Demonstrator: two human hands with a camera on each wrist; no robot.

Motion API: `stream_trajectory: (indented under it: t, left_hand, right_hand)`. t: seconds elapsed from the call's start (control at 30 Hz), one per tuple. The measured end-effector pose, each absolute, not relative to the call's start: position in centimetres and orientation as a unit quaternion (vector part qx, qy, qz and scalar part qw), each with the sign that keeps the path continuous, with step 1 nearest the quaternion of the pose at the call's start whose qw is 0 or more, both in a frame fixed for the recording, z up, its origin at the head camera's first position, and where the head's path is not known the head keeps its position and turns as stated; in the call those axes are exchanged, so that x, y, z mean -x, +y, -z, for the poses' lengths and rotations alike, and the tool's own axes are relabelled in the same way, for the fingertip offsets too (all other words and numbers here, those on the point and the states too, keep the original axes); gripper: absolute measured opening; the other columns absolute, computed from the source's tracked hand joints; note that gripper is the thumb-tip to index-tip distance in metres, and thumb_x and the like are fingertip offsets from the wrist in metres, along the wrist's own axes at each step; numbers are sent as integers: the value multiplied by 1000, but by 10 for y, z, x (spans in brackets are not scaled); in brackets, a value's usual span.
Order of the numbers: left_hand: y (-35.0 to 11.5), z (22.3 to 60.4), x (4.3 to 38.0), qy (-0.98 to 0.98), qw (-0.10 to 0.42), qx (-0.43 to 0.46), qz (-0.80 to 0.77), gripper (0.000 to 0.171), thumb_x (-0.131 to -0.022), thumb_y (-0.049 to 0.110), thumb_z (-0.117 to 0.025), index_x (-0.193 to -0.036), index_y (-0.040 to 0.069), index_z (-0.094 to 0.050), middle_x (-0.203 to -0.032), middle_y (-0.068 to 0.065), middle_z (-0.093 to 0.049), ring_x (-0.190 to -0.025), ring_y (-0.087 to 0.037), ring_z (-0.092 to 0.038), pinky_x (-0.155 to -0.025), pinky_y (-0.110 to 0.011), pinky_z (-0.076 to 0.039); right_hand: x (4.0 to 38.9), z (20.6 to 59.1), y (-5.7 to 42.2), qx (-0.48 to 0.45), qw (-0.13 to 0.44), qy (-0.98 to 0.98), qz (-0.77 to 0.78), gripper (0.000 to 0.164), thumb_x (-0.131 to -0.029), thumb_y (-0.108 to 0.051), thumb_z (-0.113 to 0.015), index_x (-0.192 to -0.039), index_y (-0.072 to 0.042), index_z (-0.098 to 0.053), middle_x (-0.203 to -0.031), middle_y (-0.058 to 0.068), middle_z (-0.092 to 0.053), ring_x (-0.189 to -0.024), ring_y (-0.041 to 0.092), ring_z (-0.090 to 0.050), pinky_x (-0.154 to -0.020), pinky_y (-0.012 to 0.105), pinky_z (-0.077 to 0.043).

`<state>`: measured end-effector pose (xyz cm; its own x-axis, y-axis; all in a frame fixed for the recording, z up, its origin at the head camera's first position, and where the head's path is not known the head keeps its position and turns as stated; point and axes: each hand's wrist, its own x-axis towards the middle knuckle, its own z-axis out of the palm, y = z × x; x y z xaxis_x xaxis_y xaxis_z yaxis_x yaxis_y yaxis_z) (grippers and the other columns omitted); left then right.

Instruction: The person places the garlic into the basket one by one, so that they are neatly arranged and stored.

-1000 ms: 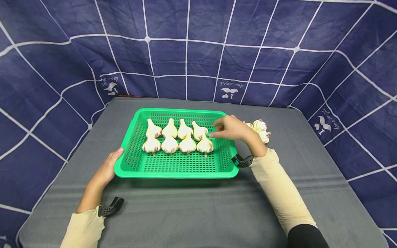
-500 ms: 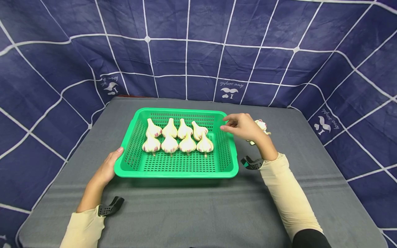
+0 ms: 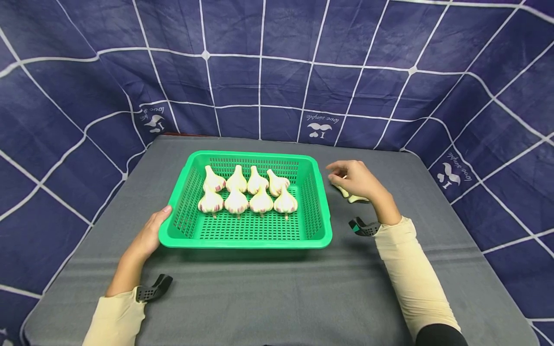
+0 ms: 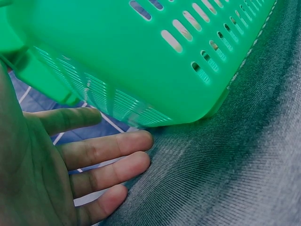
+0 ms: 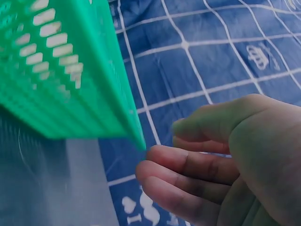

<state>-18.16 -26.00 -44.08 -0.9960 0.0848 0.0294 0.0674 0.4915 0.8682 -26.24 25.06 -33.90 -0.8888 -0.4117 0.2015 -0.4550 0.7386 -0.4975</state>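
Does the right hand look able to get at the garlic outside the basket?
Probably yes: the right hand appears just above that garlic, its fingers hold nothing, and the basket sits off to its left.

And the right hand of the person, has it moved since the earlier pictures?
Yes, to the person's right. In the head view, the right hand was partly over the green basket a second ago; now it is beyond the basket's right rim.

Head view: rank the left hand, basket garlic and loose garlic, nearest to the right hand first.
1. Loose garlic, partly behind the right hand.
2. Basket garlic, leftward in the green basket.
3. Left hand, at the basket's left end.
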Motion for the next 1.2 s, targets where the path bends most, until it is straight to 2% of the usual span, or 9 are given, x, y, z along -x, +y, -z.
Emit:
stream_trajectory:
  t: [0.1, 0.27, 0.3, 0.47, 0.67, 0.73, 0.9, 1.03, 1.2]
  left_hand:
    - [-260, 440, 182, 860, 4, -50, -508, 54, -106, 30, -23, -103, -10, -59, -90, -6, -59, -83, 3, -49, -80, -14, -35]
    - [-260, 441, 181, 860, 4, -44, -509, 55, -106, 30, -24, -108, -13, -57, -96, -11, -59, -86, 4, -47, -81, -13, -34]
    - [-260, 441, 181, 858, 4, -44, -511, 54, -106, 30, -24, -107, -13, -57, -96, -11, -59, -85, 4, -47, -81, -14, -34]
    - [-260, 441, 183, 853, -1, -52, -519, 52, -106, 29, -24, -97, -7, -60, -85, -3, -59, -80, 1, -50, -79, -15, -36]
    - [-261, 441, 182, 859, 6, -43, -511, 53, -106, 30, -23, -101, -8, -60, -88, -2, -59, -82, 2, -50, -80, -14, -35]
    - [-261, 441, 182, 860, 9, -42, -509, 54, -106, 31, -23, -103, -10, -59, -89, -2, -59, -82, 3, -50, -80, -14, -36]
    - [-260, 442, 182, 856, 4, -54, -514, 54, -106, 29, -23, -101, -11, -60, -86, -3, -61, -80, 2, -51, -79, -14, -37]
    - [-260, 442, 182, 856, 3, -54, -515, 54, -106, 29, -24, -100, -10, -60, -86, -1, -60, -81, 2, -51, -79, -14, -36]
    - [-260, 441, 183, 855, 2, -61, -514, 54, -107, 29, -23, -100, -9, -61, -84, 1, -60, -80, 1, -52, -79, -14, -36]
  right_hand:
    - [267, 343, 265, -229, 38, -937, -262, 27, -94, -6, -63, -118, 6, -67, -93, 15, -72, -86, 30, -68, -77, 47, -51]
    - [276, 352, 290, -207, 18, -949, -237, 28, -93, -6, -66, -117, 8, -66, -91, 15, -72, -84, 28, -68, -78, 47, -50]
    - [277, 353, 295, -201, 13, -952, -232, 29, -92, -6, -67, -117, 8, -66, -91, 14, -72, -84, 28, -67, -82, 47, -47]
    - [278, 363, 316, -178, 16, -958, -222, 28, -88, -1, -68, -115, 9, -66, -87, 13, -71, -80, 28, -66, -85, 48, -40]
    - [274, 370, 330, -154, 47, -957, -241, 28, -86, 4, -67, -113, 10, -65, -96, 22, -68, -88, 37, -66, -79, 50, -51]
    - [274, 371, 332, -149, 45, -959, -235, 29, -86, 4, -66, -115, 10, -65, -102, 25, -67, -94, 40, -64, -82, 52, -50]
    - [274, 373, 335, -151, 8, -969, -193, 38, -82, 6, -60, -119, 7, -64, -115, 28, -64, -106, 44, -59, -86, 55, -47]
    - [275, 375, 336, -161, -31, -972, -168, 50, -74, 11, -55, -123, 5, -63, -119, 30, -60, -100, 39, -55, -84, 51, -44]
    - [276, 378, 336, -166, -44, -972, -162, 54, -70, 11, -59, -124, 5, -63, -119, 31, -59, -104, 41, -55, -85, 54, -43]
